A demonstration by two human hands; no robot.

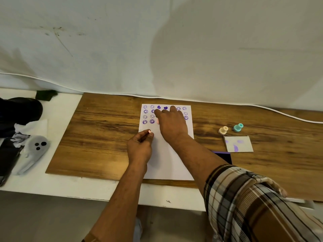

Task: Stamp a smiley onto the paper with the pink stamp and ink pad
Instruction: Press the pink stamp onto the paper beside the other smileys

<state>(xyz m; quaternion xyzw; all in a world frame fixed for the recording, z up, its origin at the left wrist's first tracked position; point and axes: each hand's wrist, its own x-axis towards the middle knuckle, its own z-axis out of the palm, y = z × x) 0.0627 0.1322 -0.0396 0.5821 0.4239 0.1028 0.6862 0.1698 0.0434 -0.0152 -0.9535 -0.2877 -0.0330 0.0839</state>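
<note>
Mostly hidden, the pink stamp [158,121] shows only as a sliver under the right hand [172,123], which is closed down around it on the paper [166,154], approx. in the 4th row of purple prints. Whether the stamp face touches the sheet can't be seen. Prints behind the hand are covered; visible ones are smileys w/ two hearts in the top row. Left hand [139,147] sits on the paper's left edge, fingers curled together, pinching a small pale-pink item [149,131] too small to identify. Ink pad [224,157] lies just right of the paper, mostly blocked by the right forearm; only a dark corner w/ purple rim shows. Beyond it, an ink-smudged card [238,143], then a cream stamp [223,130] and a teal stamp [238,127] upright, near each other. All on a wooden board [104,137]. Far left, partly cut off: a grey ghost-shaped item [35,151], a dark phone-like slab [7,159]. Plaid sleeve [253,198] is at bottom right.
</note>
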